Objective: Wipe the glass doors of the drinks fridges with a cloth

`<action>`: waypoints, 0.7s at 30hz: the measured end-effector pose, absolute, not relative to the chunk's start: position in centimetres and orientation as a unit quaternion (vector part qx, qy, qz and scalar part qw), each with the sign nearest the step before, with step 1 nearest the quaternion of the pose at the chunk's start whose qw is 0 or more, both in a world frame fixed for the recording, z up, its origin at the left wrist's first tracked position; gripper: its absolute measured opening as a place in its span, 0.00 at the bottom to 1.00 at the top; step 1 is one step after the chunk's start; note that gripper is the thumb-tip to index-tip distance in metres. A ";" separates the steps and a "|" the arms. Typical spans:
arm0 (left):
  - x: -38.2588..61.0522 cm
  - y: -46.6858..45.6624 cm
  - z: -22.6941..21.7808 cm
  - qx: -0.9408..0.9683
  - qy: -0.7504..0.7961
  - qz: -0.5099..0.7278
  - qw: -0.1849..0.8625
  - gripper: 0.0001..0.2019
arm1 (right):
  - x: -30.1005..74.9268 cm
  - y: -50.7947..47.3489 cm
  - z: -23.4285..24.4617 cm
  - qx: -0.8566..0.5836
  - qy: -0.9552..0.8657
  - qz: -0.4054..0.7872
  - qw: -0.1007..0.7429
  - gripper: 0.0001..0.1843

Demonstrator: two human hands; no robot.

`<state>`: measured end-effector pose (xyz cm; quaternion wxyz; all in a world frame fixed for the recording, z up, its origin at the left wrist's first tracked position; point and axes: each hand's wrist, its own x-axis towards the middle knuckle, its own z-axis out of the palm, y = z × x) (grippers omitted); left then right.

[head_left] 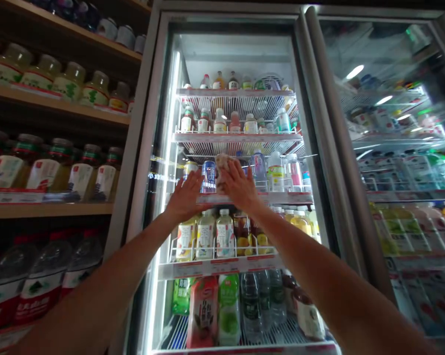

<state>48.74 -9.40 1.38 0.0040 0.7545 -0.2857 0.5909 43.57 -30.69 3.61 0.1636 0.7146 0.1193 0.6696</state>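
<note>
My right hand (239,186) lies over a crumpled pale, brownish cloth (221,172), held up at the glass door (241,54) of a lit drinks fridge. Its fingers point upward and cover part of the cloth. To its left, my left hand (185,197) is open, fingers stretched and together, palm turned toward the same glass; whether it touches the pane I cannot tell. Behind the hands, through the glass, a blue can (208,176) and several bottles stand on the middle shelf. Tea bottles (225,234) fill the shelf below.
Wooden shelves (59,209) with several jars and bottles stand close on the left. A long metal door handle (341,133) runs down the right side of the door. Beyond it is a second glass-fronted fridge (403,172) stocked with drinks.
</note>
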 end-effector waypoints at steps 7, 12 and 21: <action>47.4 -10.7 1.2 0.788 -0.258 0.559 0.005 0.43 | 39.5 -46.7 3.7 0.570 -0.015 0.820 0.047 0.27; 47.4 -10.7 1.0 0.786 -0.257 0.563 0.009 0.43 | 42.8 -37.4 3.1 0.588 0.054 0.799 0.113 0.26; 46.6 -10.7 1.3 0.806 -0.244 0.538 -0.011 0.42 | 39.6 -44.1 5.5 0.618 -0.090 0.780 -0.016 0.27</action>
